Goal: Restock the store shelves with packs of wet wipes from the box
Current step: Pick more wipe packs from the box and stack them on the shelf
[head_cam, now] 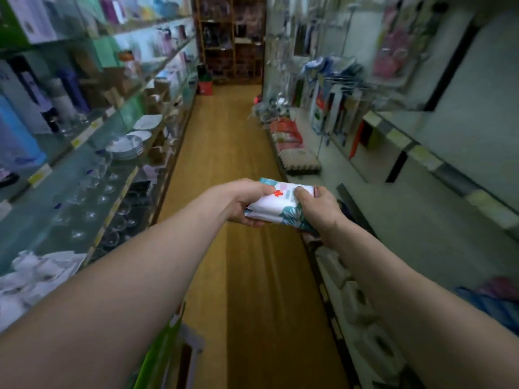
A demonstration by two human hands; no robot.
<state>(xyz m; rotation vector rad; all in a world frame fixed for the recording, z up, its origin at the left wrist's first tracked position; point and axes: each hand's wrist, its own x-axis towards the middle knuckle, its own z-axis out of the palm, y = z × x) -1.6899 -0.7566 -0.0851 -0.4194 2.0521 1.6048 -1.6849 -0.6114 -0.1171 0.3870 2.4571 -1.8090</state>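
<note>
gripping a soft white plastic wipes pack (276,207) with teal leaf print, left hand (243,202) and right hand (317,210) curl round its ends.

A single wide-angle head camera looks forward and down along the aisle floor (224,130), with shelves (84,136) bending up both frame edges. Outstretched forearms (126,276) enter from the lower corners, reaching the pack of wet wipes (276,204) near centre.

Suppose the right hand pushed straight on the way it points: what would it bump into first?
Probably the left hand, which holds the other end of the wipes pack that the right hand grips. Past that, only open aisle floor, though depth is hard to judge.
</note>
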